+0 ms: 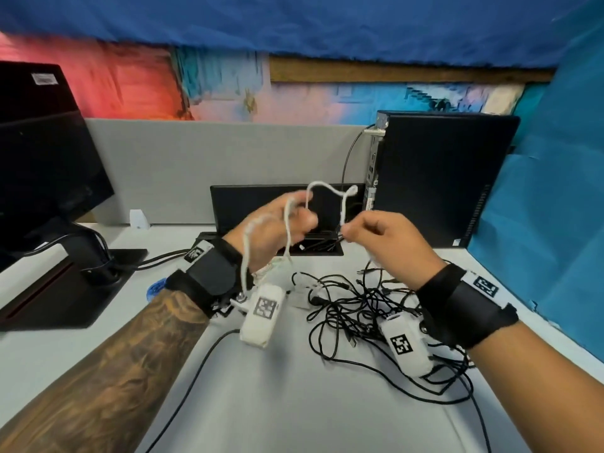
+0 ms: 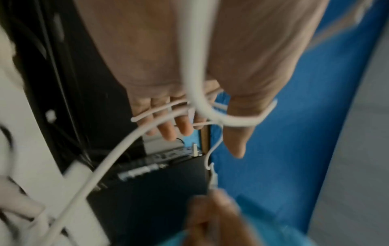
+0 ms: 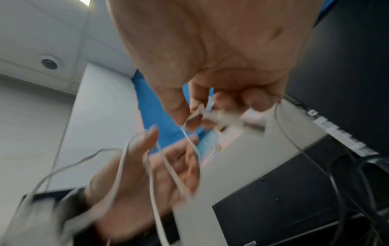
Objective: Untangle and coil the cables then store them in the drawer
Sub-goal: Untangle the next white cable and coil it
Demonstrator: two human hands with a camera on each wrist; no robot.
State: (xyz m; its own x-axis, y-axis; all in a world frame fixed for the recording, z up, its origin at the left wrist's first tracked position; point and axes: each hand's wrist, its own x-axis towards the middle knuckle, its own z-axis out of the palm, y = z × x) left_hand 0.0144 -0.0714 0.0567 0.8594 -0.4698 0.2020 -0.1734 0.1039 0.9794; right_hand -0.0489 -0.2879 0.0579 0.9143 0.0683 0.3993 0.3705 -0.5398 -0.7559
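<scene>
A white cable (image 1: 295, 217) was held up above the desk (image 1: 277, 403), wound in loose turns round the left hand (image 1: 277, 230), whose fingers (image 2: 168, 123) were seen straight with the turns lying across them. The cable's free end was pinched between thumb and fingertips of the right hand (image 1: 376, 237), the other fingers curled. From that pinch the cable rose toward twelve o'clock, arched over and ran toward nine o'clock to the left hand, so the short span lay roughly across the body. The next wrap was judged to depend on the right hand carrying the end toward nine o'clock. A tangle of black cables (image 1: 369, 308) lay on the desk below, at six o'clock from the hands. No drawer was in view.
</scene>
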